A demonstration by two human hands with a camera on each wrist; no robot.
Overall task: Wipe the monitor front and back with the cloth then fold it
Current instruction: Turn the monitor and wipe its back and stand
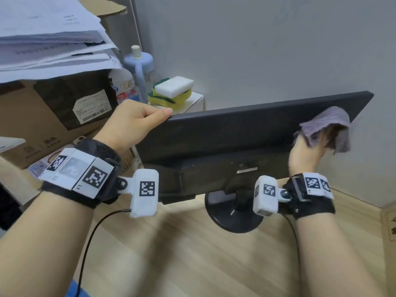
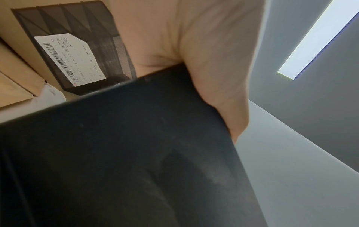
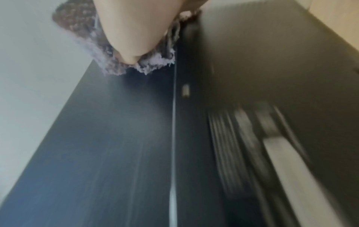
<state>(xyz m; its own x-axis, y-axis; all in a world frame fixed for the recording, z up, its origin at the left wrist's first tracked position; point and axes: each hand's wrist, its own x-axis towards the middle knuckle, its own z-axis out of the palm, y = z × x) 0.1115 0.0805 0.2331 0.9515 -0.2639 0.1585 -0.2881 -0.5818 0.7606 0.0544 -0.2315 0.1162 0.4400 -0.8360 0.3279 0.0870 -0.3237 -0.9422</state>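
Note:
A black monitor (image 1: 235, 133) stands on its round base (image 1: 231, 217) with its back toward me, on a light wooden desk (image 1: 192, 254). My left hand (image 1: 132, 123) grips its upper left corner, thumb on the top edge; in the left wrist view the palm (image 2: 204, 53) wraps over the dark casing (image 2: 116, 153). My right hand (image 1: 306, 153) holds a bunched grey-purple cloth (image 1: 327, 127) against the back panel near the upper right corner. The right wrist view is blurred and shows the cloth (image 3: 116, 64) under the hand on the dark panel (image 3: 126, 138).
Cardboard boxes (image 1: 42, 116) topped with stacked papers (image 1: 49, 39) stand at the left. Behind the monitor's left end are a blue-lidded bottle (image 1: 139, 67) and sponges (image 1: 171, 91) on a white box. A grey wall (image 1: 278, 50) is close behind. Cables trail from both wrists.

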